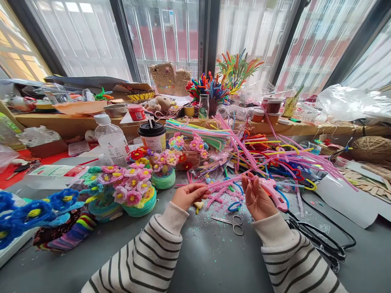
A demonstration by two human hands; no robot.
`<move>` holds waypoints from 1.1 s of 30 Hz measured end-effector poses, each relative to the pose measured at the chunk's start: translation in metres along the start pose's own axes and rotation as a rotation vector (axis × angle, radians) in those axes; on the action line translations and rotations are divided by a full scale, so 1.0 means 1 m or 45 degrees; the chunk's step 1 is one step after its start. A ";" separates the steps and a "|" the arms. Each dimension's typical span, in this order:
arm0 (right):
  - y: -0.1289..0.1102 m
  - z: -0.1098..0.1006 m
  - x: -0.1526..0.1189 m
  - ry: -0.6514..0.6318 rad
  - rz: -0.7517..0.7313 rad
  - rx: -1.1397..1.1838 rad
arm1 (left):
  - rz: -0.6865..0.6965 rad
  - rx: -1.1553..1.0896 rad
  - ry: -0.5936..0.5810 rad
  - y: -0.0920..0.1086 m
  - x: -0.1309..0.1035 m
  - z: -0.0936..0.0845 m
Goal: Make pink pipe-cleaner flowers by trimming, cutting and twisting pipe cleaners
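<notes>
My left hand (191, 196) is closed, thumb and forefinger pinching one end of a pink pipe cleaner (226, 181). It runs across to my right hand (259, 199), whose fingertips are pinched on the other end. Beneath it lie short pink pipe cleaner pieces (218, 196) and glitter. A blue pipe cleaner loop (233, 207) rests between the hands, just above small scissors (231, 221). Right beside my right hand is a pink glue gun (274, 194), partly hidden by it. Near my left fingers sits a small pale yellow piece (198, 205).
Pipe cleaner flowers in pots (134, 195) and a blue flower basket (64, 228) stand on the left. Behind are a water bottle (111, 140), a lidded cup (152, 137) and heaped pink pipe cleaners (293, 158). A black cable (328, 240) coils at right.
</notes>
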State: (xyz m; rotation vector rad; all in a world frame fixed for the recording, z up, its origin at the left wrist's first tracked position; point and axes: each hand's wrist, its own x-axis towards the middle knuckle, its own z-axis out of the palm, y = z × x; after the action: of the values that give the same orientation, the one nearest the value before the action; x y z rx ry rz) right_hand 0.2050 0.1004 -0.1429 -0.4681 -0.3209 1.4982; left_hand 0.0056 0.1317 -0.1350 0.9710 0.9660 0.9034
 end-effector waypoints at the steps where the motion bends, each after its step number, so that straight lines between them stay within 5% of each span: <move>1: -0.002 -0.001 0.000 -0.001 0.001 0.014 | -0.008 -0.016 -0.015 0.000 0.000 0.000; 11: -0.005 -0.004 0.003 -0.030 -0.074 0.103 | 0.158 0.131 0.014 0.005 -0.007 0.006; 17: -0.007 -0.003 0.002 0.005 0.058 0.153 | 0.013 0.100 0.004 0.002 -0.003 0.002; 33: -0.013 0.005 0.003 0.229 -0.127 0.066 | -0.173 0.067 -0.179 -0.002 -0.003 0.008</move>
State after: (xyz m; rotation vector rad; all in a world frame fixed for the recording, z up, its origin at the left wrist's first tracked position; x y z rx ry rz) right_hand 0.2142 0.1041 -0.1326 -0.5339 -0.1618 1.3534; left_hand 0.0128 0.1266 -0.1345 0.9881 0.9278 0.6900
